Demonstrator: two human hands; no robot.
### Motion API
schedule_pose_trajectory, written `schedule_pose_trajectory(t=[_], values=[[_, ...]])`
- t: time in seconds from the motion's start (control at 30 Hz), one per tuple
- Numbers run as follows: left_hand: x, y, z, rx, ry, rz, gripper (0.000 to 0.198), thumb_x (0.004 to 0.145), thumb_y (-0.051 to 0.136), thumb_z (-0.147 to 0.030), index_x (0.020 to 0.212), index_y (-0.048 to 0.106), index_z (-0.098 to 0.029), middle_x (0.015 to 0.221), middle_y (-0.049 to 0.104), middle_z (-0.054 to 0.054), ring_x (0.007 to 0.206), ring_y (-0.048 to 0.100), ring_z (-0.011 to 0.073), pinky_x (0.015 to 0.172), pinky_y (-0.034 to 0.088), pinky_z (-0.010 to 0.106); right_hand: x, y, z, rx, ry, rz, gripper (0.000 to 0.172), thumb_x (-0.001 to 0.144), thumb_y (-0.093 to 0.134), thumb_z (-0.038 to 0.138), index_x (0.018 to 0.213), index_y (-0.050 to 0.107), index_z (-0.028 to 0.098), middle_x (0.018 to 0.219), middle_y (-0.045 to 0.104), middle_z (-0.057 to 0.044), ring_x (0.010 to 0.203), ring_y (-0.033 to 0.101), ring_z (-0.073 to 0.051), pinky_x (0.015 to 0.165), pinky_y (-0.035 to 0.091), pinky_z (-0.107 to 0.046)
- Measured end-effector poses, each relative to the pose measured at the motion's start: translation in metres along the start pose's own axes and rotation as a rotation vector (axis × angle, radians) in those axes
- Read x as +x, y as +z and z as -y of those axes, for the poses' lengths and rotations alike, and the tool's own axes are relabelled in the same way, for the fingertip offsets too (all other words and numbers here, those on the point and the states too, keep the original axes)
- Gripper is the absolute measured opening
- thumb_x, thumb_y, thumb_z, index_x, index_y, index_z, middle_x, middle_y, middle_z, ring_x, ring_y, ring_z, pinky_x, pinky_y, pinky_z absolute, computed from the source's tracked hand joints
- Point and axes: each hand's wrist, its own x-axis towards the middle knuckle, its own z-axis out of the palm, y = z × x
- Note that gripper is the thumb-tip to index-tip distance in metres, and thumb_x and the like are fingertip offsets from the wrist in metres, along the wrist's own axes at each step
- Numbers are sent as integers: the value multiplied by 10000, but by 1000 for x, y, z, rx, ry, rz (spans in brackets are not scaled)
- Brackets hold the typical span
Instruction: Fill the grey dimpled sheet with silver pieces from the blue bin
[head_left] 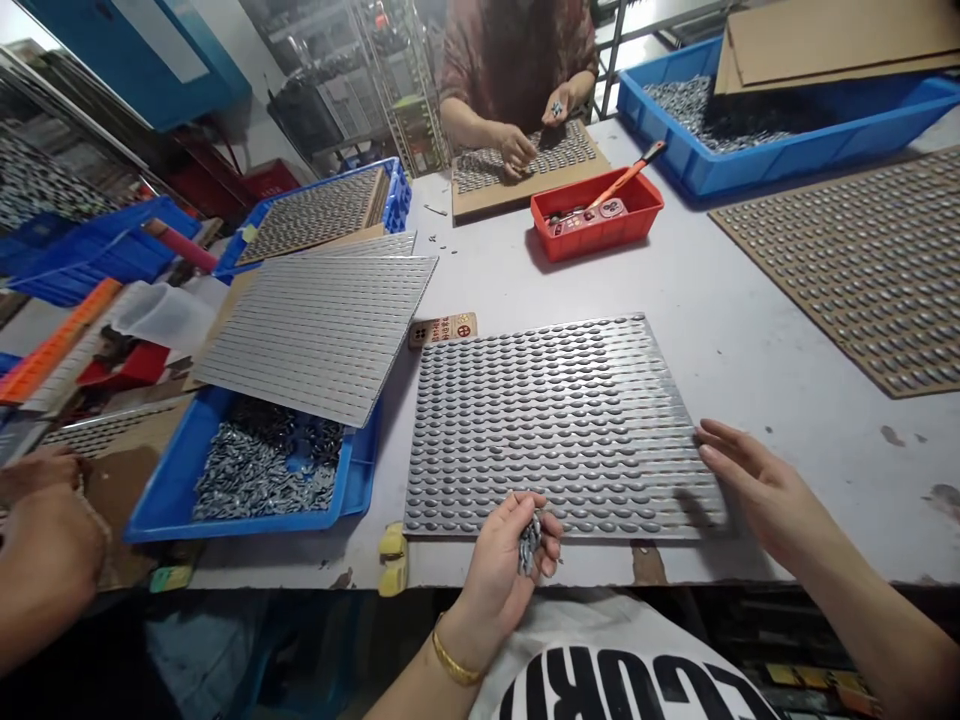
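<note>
Now our left hand (495, 570) clenches metal clips (529, 545) at six o'clock. Our open right hand (765, 490) could bump the studded sheet (555, 430) askew.

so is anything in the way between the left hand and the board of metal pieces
Nothing visible is. The left hand, holding a clump of small metal pieces, sits right at the near edge of the board of metal pieces, with nothing between them.

Pretty clearly a small factory workshop: a long shared tabletop (787, 420) with a co-worker (514, 70) across it, blue plastic bins (780, 165) heaped with little metal parts (262, 470), dimpled metal sheets (555, 420) laid out everywhere, and wire shelving (397, 90) behind.
</note>
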Motion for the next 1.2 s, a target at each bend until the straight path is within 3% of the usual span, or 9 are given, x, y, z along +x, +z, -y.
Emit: schedule_pose_trajectory(t=[0.27,0.37,0.5,0.6,0.7,0.83,1.0,1.1,1.2], values=[[6,-1,-9,-12,-10,11,156,900,539,-304,936,538,-153,727,624,38,548,552,93,439,389,175,-2,5,5,73,98,-68,502,680,750,519,1131,645,325,1348,579,4,1314,469,-214,1105,338,-288],[-1,-9,-7,-14,-23,-20,217,899,542,-371,910,543,-155,686,600,23,501,517,82,399,338,166,-3,3,6,93,115,-72,515,648,764,521,1111,653,324,1337,590,3,1305,481,-214,1084,364,-262],[-28,-45,3,-30,-78,-140,227,873,592,-365,922,561,-146,619,537,-15,410,377,32,357,183,147,-4,-6,8,76,165,-59,507,641,758,518,1110,655,355,1274,634,-24,1265,524,-247,1065,412,-298],[-53,-78,13,-122,-106,-318,292,879,580,-265,1133,556,-124,607,504,-31,398,311,21,365,135,153,-2,-14,7,34,166,-39,434,655,744,504,1068,674,391,1297,616,-40,1272,511,-259,1054,435,-314],[-63,-98,18,-203,-76,-447,407,897,541,-227,1285,481,-117,602,476,-40,398,304,30,371,142,161,2,-23,3,3,186,-17,412,627,742,511,1025,689,415,1326,592,-55,1273,501,-270,1004,472,-331],[-55,-100,11,-276,-2,-436,441,908,515,-202,1337,448,-124,598,434,-51,401,304,35,369,154,163,6,-31,0,-13,235,1,421,610,729,539,1007,700,401,1303,609,-76,1236,538,-270,890,530,-303],[-46,-99,2,-322,-11,-450,394,921,502,-223,1298,481,-110,585,392,-61,398,286,35,365,168,167,4,-27,12,22,251,-9,439,534,776,504,930,734,318,1362,568,-63,1274,509,-280,775,576,-202],[-44,-105,1,-331,-19,-450,358,931,483,-226,1263,503,-93,586,383,-62,394,276,31,360,160,166,2,-21,19,34,263,-34,455,453,815,431,876,739,281,1397,537,-54,1287,493,-312,740,595,-188],[-41,-110,1,-337,-21,-445,341,937,471,-222,1244,511,-78,585,376,-64,390,274,29,354,152,164,4,-17,19,35,248,-23,477,478,805,391,931,734,259,1367,566,-57,1286,494,-310,760,596,-184]])
